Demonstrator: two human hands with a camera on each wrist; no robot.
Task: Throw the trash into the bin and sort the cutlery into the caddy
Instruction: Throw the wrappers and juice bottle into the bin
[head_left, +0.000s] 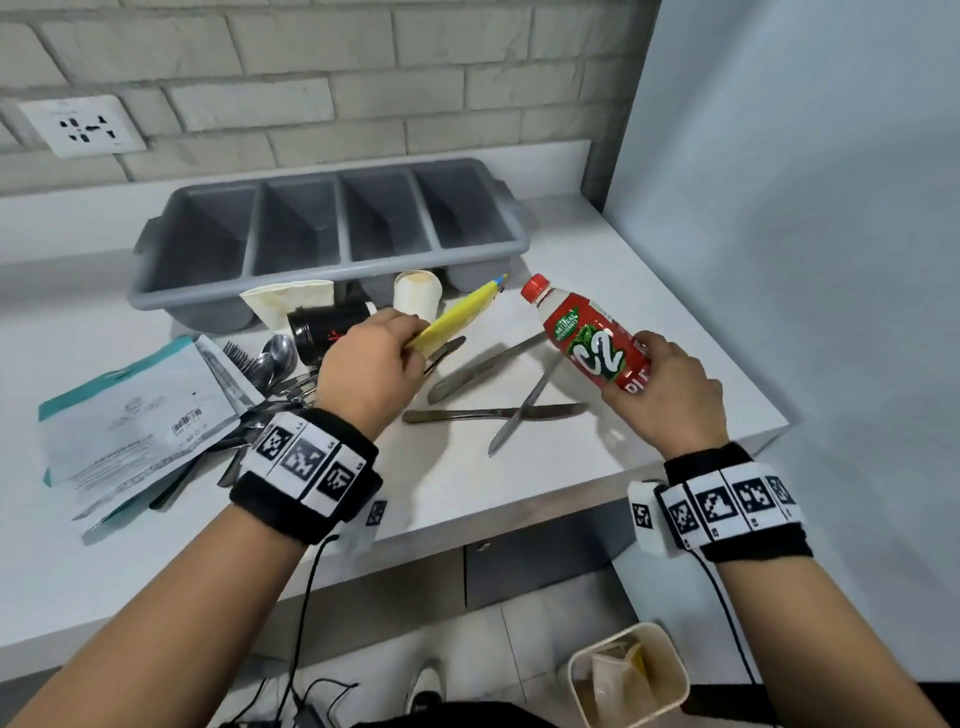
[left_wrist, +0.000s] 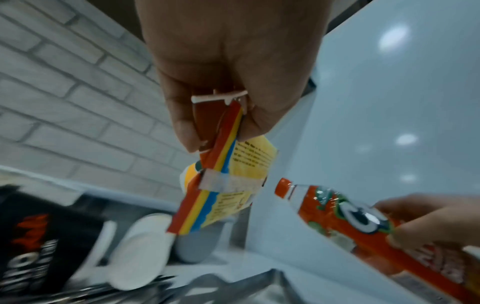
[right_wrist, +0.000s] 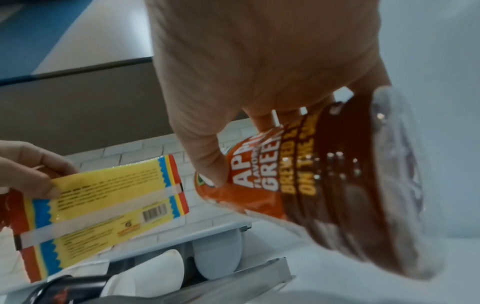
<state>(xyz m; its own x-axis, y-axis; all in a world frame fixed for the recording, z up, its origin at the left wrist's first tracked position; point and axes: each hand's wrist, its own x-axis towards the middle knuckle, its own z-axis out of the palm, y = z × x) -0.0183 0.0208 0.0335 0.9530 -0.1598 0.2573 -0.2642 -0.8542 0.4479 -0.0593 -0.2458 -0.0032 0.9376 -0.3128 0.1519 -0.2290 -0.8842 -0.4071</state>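
Note:
My left hand (head_left: 395, 338) pinches a yellow snack wrapper (head_left: 457, 317) with red and blue edges (left_wrist: 226, 179) (right_wrist: 103, 207), lifted above the counter. My right hand (head_left: 670, 379) grips a red-labelled plastic bottle (head_left: 587, 338) with a red cap (left_wrist: 337, 216) (right_wrist: 311, 185), tilted with its cap toward the wall. The grey four-compartment caddy (head_left: 332, 270) stands at the back. Knives (head_left: 493, 413) lie crossed on the counter between my hands. Spoons and forks (head_left: 270, 364) are piled at the left. The beige bin (head_left: 631, 675) with trash in it stands on the floor at the lower right.
A black can (head_left: 322, 327), a white paper cup (head_left: 418, 293) and a paper sleeve (head_left: 285, 301) lie in front of the caddy. Plastic mailer bags (head_left: 135, 426) cover the left of the white counter (head_left: 519, 478). A white panel (head_left: 805, 208) rises at the right.

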